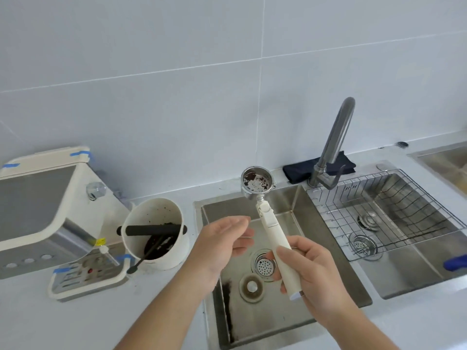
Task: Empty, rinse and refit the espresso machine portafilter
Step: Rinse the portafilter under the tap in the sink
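Over the sink (pixel 298 198), the right hand (pixel 310 269) wraps its grip round the portafilter (pixel 267 223) handle, basket pointing toward eleven o'clock, faucet (pixel 333 145) at one o'clock, left hand (pixel 222 243) open alongside.

Both forearms bare, no sleeves, rings or watch

A home kitchen. A white tiled wall (pixel 227 72) backs a pale countertop (pixel 75 322) with a stainless double sink (pixel 293 198) and a swivel tap (pixel 333 145). A wire basket (pixel 394 198) sits in the right basin. A cream espresso machine (pixel 43 205) and a grounds bin (pixel 156 258) stand at left.
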{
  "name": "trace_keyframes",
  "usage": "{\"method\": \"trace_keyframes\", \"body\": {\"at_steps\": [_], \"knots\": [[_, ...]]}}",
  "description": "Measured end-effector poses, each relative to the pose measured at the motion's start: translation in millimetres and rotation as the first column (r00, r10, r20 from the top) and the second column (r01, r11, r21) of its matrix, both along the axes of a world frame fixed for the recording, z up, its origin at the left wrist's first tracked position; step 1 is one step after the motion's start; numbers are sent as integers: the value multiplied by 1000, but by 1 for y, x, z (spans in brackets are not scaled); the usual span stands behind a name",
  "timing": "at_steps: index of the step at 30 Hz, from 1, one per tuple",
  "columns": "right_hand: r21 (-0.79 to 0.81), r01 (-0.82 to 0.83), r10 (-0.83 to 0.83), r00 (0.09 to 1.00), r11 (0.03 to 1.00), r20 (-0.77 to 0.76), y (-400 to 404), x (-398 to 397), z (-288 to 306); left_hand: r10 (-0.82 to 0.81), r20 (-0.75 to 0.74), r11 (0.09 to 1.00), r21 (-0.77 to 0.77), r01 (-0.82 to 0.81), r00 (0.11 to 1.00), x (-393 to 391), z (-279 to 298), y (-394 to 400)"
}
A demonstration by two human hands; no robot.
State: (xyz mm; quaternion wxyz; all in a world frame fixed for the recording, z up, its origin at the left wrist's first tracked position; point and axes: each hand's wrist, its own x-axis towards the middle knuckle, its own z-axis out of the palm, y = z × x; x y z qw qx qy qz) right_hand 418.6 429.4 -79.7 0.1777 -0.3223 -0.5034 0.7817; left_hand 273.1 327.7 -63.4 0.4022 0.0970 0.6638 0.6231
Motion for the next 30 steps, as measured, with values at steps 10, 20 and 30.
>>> {"method": "trace_keyframes", "body": {"at_steps": [10,20,30], "knots": [[-11,5,-5,999,1000,32,50,28,-23,16,101,1000,-5,-16,995,40,-17,71],[-4,-4,5,992,1000,124,79,40,-48,-18,30,989,-144,22,999,52,-37,109],[25,-13,9,992,1000,126,102,51,-70,6,50,991,-130,1,999,56,-51,128]]}}
